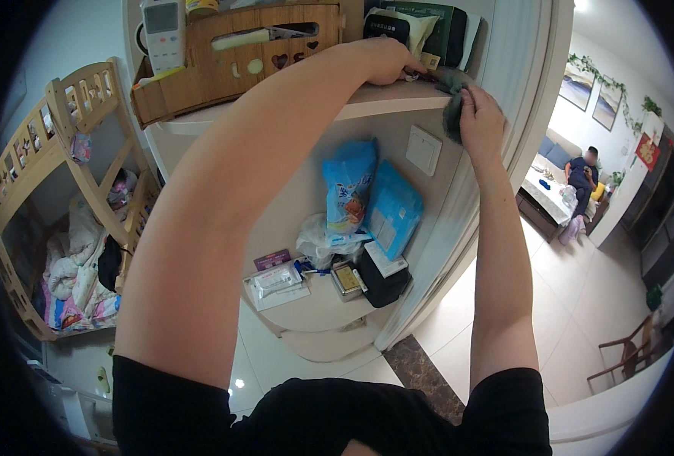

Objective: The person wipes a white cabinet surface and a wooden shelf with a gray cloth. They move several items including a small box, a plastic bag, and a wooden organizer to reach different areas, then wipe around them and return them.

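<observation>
My right hand (481, 119) grips a dark grey-green cloth (454, 108) at the right end of the upper shelf (394, 101); part of the cloth hangs over the shelf's edge. My left hand (391, 60) reaches across to the same shelf, fingers close to the cloth's far end and to some small items. Whether it holds anything is hidden. Behind my hands stand a pale packet with a black label (387, 27) and a dark green box (428, 25). A wooden box with heart cutouts (200, 85) stands to the left, with a white remote control (164, 43) at its end.
Below, a lower shelf (314, 313) holds a blue bag (348, 188), a blue flat pack (395, 211), a metal tin (346, 280) and a black pouch (383, 285). A bunk bed (83, 176) stands left. Through the doorway at right, a person (582, 174) sits on a sofa.
</observation>
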Tool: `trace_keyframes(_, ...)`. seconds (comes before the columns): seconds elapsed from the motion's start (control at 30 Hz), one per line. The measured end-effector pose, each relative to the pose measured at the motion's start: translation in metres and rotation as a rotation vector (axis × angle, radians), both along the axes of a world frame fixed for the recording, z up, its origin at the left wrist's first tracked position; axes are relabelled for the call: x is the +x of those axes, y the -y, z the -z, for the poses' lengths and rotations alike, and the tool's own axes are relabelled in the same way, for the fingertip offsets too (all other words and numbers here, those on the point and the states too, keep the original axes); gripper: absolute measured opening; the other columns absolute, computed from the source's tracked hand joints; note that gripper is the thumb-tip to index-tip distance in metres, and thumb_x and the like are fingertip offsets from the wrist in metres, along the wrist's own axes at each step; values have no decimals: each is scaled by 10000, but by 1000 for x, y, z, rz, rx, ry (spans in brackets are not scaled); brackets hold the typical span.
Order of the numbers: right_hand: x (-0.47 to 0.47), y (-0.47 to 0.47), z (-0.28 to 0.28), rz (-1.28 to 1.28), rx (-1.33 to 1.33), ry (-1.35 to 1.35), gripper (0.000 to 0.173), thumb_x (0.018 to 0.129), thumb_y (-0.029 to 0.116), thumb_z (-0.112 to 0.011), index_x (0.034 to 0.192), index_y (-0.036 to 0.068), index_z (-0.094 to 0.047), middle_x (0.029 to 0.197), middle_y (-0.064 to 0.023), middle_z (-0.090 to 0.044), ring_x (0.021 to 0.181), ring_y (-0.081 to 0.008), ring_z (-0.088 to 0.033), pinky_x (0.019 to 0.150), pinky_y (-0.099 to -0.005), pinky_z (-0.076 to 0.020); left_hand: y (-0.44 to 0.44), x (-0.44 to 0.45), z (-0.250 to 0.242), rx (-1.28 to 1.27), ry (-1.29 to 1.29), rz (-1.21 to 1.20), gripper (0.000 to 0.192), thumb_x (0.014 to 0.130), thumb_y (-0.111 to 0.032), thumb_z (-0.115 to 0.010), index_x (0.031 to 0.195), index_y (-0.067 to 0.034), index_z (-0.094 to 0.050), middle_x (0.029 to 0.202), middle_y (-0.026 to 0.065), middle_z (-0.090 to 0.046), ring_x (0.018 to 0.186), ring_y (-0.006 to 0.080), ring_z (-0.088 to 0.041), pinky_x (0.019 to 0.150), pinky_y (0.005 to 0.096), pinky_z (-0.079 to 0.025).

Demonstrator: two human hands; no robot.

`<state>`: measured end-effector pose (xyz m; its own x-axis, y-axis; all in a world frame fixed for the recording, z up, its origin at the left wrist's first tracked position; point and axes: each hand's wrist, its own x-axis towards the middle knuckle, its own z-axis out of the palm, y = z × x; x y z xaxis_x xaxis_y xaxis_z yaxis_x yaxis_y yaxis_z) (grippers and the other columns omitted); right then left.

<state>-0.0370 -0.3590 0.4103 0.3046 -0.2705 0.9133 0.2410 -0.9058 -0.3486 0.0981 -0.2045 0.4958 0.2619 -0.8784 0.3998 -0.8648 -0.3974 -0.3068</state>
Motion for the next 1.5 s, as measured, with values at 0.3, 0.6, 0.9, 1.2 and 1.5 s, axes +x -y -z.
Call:
trace_keyframes(0.3, -9, -79, 32, -440, -230, 209, 252, 828, 12, -620, 1079, 29, -605, 1068, -164, -627, 1040, -376, -559, 940, -421, -434, -13, -42, -12, 78, 78, -66, 379, 877, -101, -561, 1240, -184, -634, 1091, 129, -629, 1038, 334, -593, 905, 429, -475)
trace_keyframes(0.6, -48, -71, -55, -373, -156, 218, 256, 914, 163, -594, 1130, 37, -649, 1031, -150, -686, 961, -279, -658, 858, -326, -486, -205, -161, 25, -512, 828, 133, 421, 804, -134, -672, 1217, -112, -594, 1160, 74, -575, 1151, 278, -540, 955, 406, -450)
trace_keyframes(0.9, 65, -183, -167, -133, -644, -439, 533, 959, 444, -405, 1101, 4, -671, 1122, -220, -652, 1071, -388, -607, 934, -435, -464, -307, -87, 33, -1120, -180, -196, 780, 763, -383, -800, 1354, 2, -470, 1233, 170, -548, 1098, 260, -566, 881, 345, -488)
trace_keyframes(1.2, 85, -233, -182, -707, -652, -536, 422, 912, 370, -523, 1203, 90, -645, 1130, -88, -668, 1045, -205, -611, 915, -334, -454, -309, -70, 41, -1156, -113, -154, 797, 747, -402, -808, 1348, 7, -480, 1232, 170, -560, 1079, 261, -577, 870, 348, -493)
trace_keyframes(1.5, 74, -205, -200, -215, -553, -850, 431, 819, 278, -536, 1164, 37, -626, 1206, -167, -604, 1076, -266, -548, 939, -426, -396, -298, -81, 46, -1108, 3, -205, 791, 756, -355, -809, 1358, 18, -458, 1252, 186, -544, 1115, 304, -559, 900, 368, -486)
